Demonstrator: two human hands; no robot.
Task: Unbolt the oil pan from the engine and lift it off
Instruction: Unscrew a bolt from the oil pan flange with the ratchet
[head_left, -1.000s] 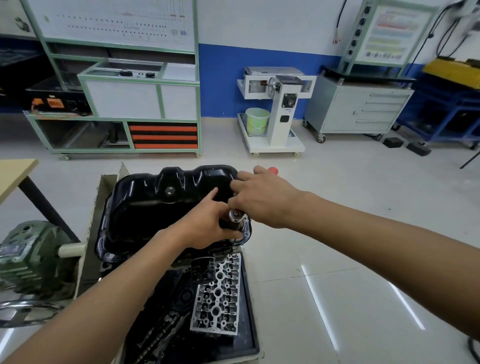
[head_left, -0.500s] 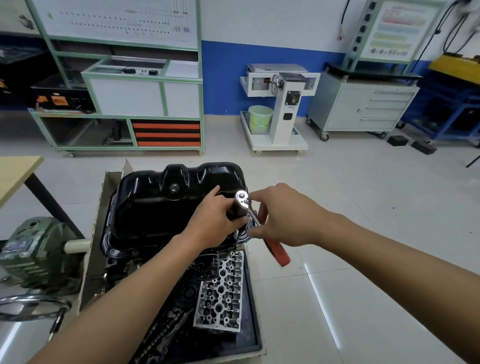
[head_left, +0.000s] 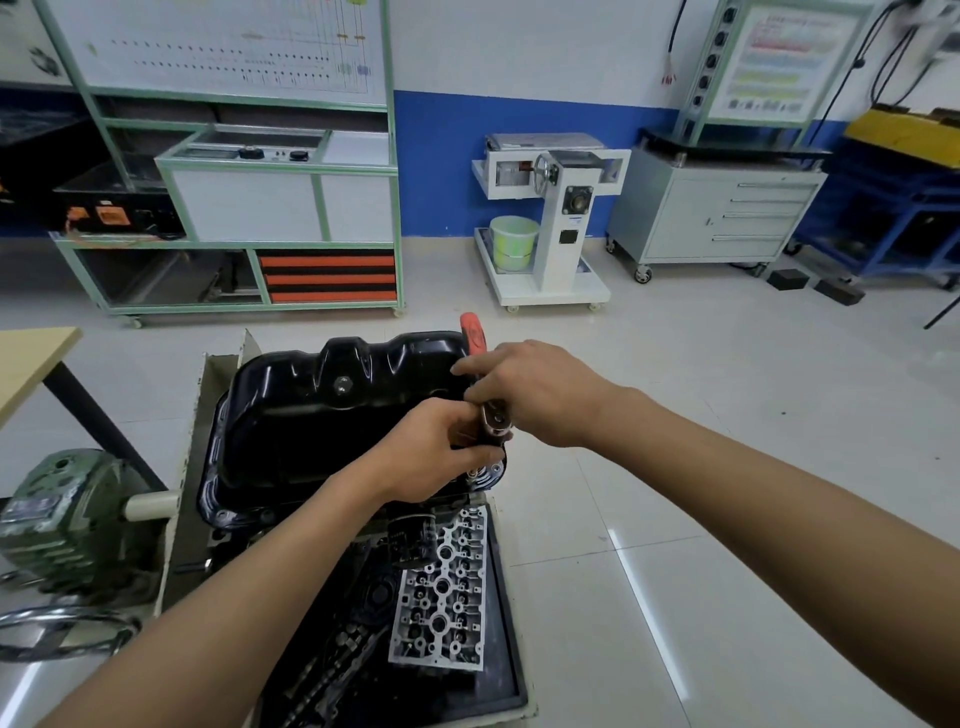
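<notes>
- Right grip (head_left: 540, 395), centre frame: clenched round the ratchet (head_left: 496, 420) handle. The red handle end (head_left: 470, 326) pokes out past the knuckles toward the top of the frame.
- Left grip (head_left: 441, 452), just below-left of it: fingers curled round the socket (head_left: 491, 439) under the ratchet head. The socket is mostly hidden.
- The ratchet head is over the near right corner of the pan flange (head_left: 492, 470). Can't tell if the socket is seated on a bolt.
- Oil pan (head_left: 311, 431): black, centre-left of frame, sitting on the engine (head_left: 405, 512), which is mostly hidden under it. Drain plug (head_left: 341, 385) is on the far wall.
- Lower centre: cylinder head (head_left: 441, 587) lying in a black tray (head_left: 514, 665).
- Lower left: green motor (head_left: 62, 514).
- Left edge: wooden worktop (head_left: 26, 364).
- Along the top: green-framed bench (head_left: 234, 208) upper left, white stand (head_left: 561, 208) centre with a green bucket (head_left: 513, 241), grey drawer cabinet (head_left: 717, 218) upper right.
</notes>
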